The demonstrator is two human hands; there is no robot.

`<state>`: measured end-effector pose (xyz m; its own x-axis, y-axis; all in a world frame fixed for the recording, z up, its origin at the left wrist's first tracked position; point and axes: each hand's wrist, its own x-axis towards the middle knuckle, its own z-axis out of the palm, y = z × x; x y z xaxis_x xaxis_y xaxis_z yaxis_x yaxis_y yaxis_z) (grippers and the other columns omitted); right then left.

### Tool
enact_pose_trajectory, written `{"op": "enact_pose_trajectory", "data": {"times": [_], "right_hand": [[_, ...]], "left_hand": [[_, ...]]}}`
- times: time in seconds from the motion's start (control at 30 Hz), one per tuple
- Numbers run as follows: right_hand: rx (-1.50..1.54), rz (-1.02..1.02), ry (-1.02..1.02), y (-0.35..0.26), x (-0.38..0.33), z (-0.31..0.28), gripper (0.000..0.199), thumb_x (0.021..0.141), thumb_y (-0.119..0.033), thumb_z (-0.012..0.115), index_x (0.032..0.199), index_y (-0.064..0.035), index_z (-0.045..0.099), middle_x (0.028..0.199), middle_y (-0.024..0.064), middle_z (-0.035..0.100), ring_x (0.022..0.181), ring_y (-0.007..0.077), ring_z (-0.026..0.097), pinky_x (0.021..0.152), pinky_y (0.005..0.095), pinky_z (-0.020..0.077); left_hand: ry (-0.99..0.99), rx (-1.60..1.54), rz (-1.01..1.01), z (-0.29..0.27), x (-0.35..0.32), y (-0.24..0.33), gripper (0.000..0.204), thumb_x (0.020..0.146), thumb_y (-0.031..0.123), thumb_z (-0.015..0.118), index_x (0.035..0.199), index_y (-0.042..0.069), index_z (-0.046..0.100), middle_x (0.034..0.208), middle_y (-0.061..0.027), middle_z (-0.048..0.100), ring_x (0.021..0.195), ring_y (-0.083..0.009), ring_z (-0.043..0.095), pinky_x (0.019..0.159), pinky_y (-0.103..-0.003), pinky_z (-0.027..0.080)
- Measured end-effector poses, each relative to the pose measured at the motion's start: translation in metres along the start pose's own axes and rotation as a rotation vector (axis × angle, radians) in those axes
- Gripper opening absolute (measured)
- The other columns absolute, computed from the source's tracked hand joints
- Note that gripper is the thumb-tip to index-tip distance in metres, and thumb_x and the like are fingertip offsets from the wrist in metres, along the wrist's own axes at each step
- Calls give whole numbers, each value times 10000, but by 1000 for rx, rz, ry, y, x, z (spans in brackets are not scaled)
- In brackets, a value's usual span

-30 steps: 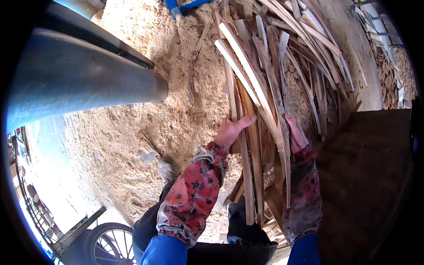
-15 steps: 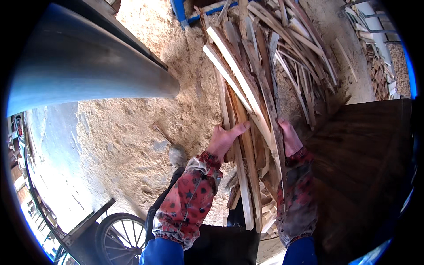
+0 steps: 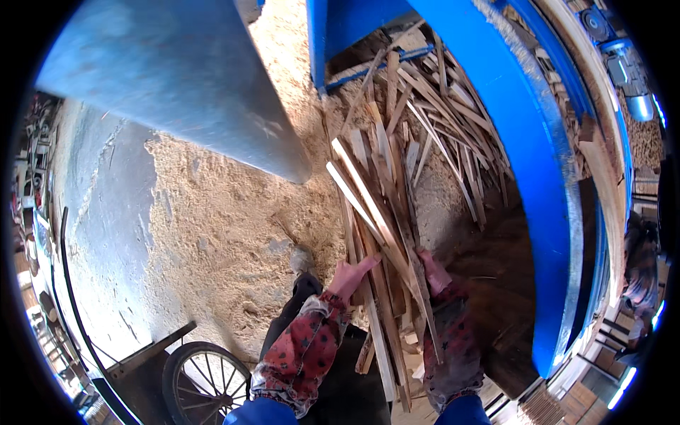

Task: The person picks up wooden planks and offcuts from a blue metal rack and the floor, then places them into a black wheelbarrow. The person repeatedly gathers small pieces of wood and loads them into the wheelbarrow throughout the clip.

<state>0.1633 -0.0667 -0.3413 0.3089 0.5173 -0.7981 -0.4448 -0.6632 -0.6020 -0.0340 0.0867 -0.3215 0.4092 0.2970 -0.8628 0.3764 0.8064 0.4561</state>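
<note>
A bundle of long, thin wood strips (image 3: 380,205) lies lengthwise between my two hands, some edges pale and freshly cut, others dark with bark. My left hand (image 3: 350,276) grips its left side, the thumb laid across the strips. On the opposite side my right hand (image 3: 433,273) is closed round the edge; its fingers are mostly hidden beneath the wood. The lower ends of the strips hang between my forearms, which wear red patterned sleeve covers.
A loose pile of wood strips (image 3: 453,134) lies ahead on sawdust-covered ground (image 3: 219,219). A large blue machine frame (image 3: 528,142) curves down the right. A grey metal panel (image 3: 191,85) juts in from upper left. A spoked cart wheel (image 3: 205,386) stands at lower left.
My view has shifted, bringing the blue frame into sight on the right. Both hands keep hold of the bundle, which now appears lower and slightly further left.
</note>
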Motion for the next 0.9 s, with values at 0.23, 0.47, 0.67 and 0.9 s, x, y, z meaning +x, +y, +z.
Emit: {"op": "enact_pose_trajectory", "data": {"times": [0.23, 0.47, 0.67, 0.9], "right_hand": [[-54, -90, -180, -12, -85, 41, 537, 943, -491, 502, 1228, -45, 598, 1100, 49, 643, 959, 159, 589, 838, 293, 461], [-27, 271, -224, 79, -95, 22, 497, 937, -478, 532, 1191, -63, 631, 1009, 27, 666, 846, 126, 610, 725, 273, 480], [-87, 320, -164, 107, -120, 84, 475, 934, -475, 520, 1128, -60, 648, 919, 22, 661, 804, 126, 602, 706, 275, 474], [-118, 345, -275, 104, -162, 183, 445, 961, -454, 474, 1165, -83, 609, 968, 47, 682, 835, 173, 651, 715, 329, 533]], "left_hand": [[55, -209, -49, -2, -70, -60, 698, 724, 497, 791, 1004, -124, 640, 859, -128, 683, 700, -196, 673, 606, -350, 552], [75, -223, -81, -13, -90, -167, 729, 710, 528, 773, 1000, -129, 649, 888, -133, 692, 760, -187, 683, 660, -319, 559], [135, -320, -184, -57, -156, -184, 738, 704, 499, 785, 1071, -122, 628, 953, -154, 693, 778, -226, 689, 681, -344, 562], [196, -115, -42, -134, -177, -258, 889, 662, 647, 739, 1056, -143, 631, 924, -195, 701, 788, -239, 696, 695, -370, 559]]}}
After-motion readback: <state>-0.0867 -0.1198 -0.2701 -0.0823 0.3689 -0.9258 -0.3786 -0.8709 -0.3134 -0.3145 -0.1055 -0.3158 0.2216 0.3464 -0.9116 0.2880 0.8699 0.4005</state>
